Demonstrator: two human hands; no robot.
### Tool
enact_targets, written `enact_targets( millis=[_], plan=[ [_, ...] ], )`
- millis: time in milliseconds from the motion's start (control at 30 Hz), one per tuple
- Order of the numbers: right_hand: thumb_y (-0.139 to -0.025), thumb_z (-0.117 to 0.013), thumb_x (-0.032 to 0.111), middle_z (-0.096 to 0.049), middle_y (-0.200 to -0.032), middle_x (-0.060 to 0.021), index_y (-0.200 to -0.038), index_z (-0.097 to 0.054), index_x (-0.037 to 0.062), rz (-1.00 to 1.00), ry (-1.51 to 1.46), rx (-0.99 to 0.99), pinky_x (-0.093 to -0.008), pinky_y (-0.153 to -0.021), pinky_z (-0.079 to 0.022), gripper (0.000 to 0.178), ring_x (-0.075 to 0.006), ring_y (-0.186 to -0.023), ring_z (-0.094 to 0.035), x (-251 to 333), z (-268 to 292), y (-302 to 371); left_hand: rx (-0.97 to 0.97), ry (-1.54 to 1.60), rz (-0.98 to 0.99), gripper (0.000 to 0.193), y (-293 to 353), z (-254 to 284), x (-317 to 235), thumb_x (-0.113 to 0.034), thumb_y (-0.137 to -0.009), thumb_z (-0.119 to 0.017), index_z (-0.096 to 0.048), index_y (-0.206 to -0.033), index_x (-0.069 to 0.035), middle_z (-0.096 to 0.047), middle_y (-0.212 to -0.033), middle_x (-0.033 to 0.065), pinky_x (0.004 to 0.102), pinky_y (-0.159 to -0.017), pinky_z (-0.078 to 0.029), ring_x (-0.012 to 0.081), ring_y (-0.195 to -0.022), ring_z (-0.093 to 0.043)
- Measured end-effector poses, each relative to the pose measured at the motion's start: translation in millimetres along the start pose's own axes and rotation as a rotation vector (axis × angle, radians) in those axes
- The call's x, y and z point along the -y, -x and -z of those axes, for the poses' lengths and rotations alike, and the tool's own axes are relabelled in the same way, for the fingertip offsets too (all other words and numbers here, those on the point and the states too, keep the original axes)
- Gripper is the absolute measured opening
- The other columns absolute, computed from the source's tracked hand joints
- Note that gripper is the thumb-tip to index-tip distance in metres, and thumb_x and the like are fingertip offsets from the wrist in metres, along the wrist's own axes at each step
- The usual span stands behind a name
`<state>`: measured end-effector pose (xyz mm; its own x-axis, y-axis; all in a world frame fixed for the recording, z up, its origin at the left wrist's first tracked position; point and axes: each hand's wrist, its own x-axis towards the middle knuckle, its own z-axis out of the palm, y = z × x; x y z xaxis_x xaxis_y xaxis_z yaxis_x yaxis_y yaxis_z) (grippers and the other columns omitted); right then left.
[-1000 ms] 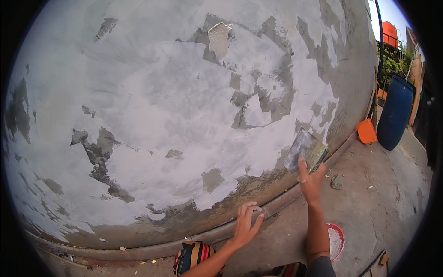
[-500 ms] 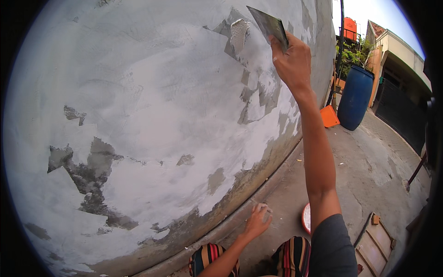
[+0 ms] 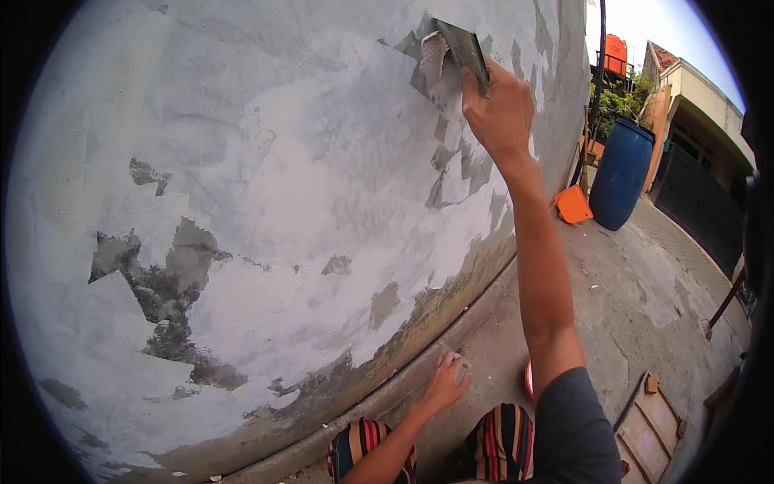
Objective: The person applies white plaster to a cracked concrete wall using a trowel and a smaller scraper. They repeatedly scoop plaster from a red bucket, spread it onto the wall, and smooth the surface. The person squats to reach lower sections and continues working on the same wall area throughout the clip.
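My right hand [image 3: 501, 113] grips a flat, dark metal putty knife [image 3: 465, 52], raised high at the wall. Its blade edge is beside a thick dab of white putty [image 3: 434, 56] on the wall [image 3: 266, 210]. Smeared white putty covers much of that surface, with darker grey patches showing through. Low down, between my striped-clad knees, my left hand [image 3: 445, 384] hovers near the foot of the wall. Its fingers are loosely curled and apart, pale with residue, and I see nothing held in them.
Partly hidden behind my right arm, a red-rimmed bowl [image 3: 529, 379] sits on the ground. A wooden-framed panel [image 3: 650, 431] lies at lower right. Farther off are an orange dustpan [image 3: 573, 205], a blue barrel [image 3: 622, 175] and a dark gate [image 3: 695, 206].
My right hand has brought the putty knife slightly left and down, closer against the putty dab. The left hand has hardly moved, and the whole view has shifted a little.
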<state>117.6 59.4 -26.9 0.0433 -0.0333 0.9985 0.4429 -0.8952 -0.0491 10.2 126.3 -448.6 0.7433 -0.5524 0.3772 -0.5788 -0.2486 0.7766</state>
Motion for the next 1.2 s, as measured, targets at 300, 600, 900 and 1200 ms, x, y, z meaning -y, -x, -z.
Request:
enact_targets(
  millis=[300,600,900,1200],
  plan=[
    [-0.081,-0.058,0.005,-0.065,-0.073,-0.0120,-0.117,-0.065,0.0126,0.135,-0.067,0.136,-0.0391,-0.058,-0.046,0.037,-0.0298,-0.063,-0.061,44,7,46,0.046,-0.042,0.057,0.022,1,-1,-1,-0.020,-0.087,-0.061,-0.058,-0.104,-0.007,-0.050,-0.113,0.0148,0.0436,-0.098,-0.039,0.0352,-0.112,-0.048],
    [-0.086,-0.054,0.007,-0.063,-0.083,-0.0134,-0.115,-0.060,0.0022,-0.104,-0.109,0.038,-0.0408,-0.066,-0.048,0.029,-0.0319,-0.077,-0.061,7,14,16,0.117,-0.077,0.056,0.024,4,-7,2,-0.024,-0.088,-0.059,-0.056,-0.106,-0.008,-0.049,-0.117,0.0162,0.0502,-0.091,-0.044,0.0407,-0.113,-0.047],
    [-0.071,-0.056,-0.005,-0.056,-0.108,-0.0161,-0.122,-0.053,-0.0103,0.239,0.229,-0.069,-0.0330,-0.066,-0.052,0.051,-0.0272,-0.092,-0.057,27,-33,17,0.179,-0.099,0.105,0.027,5,-8,4,-0.026,-0.088,-0.060,-0.056,-0.110,-0.009,-0.049,-0.118,0.0140,0.0462,-0.094,-0.042,0.0365,-0.116,-0.047],
    [-0.089,-0.055,0.011,-0.064,-0.088,-0.0135,-0.108,-0.062,0.0037,0.003,-0.157,0.077,-0.0417,-0.071,-0.047,0.022,-0.0316,-0.085,-0.060,15,25,22,0.158,-0.120,0.092,0.028,8,-9,13,-0.027,-0.088,-0.059,-0.056,-0.109,-0.009,-0.048,-0.116,0.0142,0.0493,-0.091,-0.044,0.0376,-0.114,-0.047]
  ],
)
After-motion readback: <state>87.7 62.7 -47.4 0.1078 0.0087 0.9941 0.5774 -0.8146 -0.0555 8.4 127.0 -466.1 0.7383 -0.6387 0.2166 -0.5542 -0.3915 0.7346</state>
